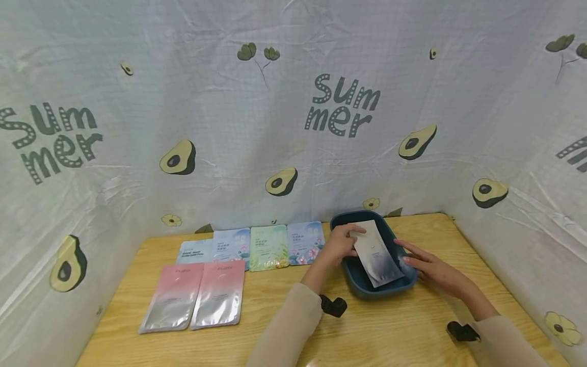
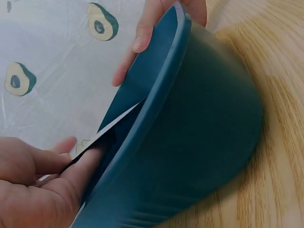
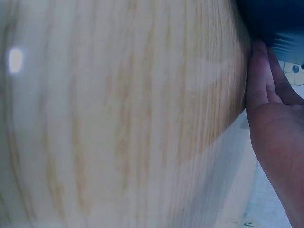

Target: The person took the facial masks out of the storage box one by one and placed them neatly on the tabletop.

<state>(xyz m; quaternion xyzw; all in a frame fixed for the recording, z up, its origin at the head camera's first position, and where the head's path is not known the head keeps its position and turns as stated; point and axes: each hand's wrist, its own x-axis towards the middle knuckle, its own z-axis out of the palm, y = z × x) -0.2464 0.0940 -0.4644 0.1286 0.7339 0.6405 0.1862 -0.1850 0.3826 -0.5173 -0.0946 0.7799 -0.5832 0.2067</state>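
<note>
My left hand [image 1: 339,243] pinches a white-to-grey sheet mask packet [image 1: 377,255] by its upper left edge, thumb on one face and fingers behind it, as the left wrist view shows. The packet leans at a slant inside a dark blue plastic basin [image 1: 359,290], its lower end near the front right wall. At the basin's right side my right hand [image 1: 435,270] grips the rim, with two digits over the inner side and the other fingers against the outer wall [image 3: 285,23]. What lies beneath the packet is hidden.
Two pink-and-silver mask packets [image 1: 219,293] lie side by side at the table's left. Behind them, a row of blue and green packets [image 1: 269,248] runs along the back toward the basin. A printed white cloth [image 1: 229,127] hangs behind the wooden table [image 1: 367,331].
</note>
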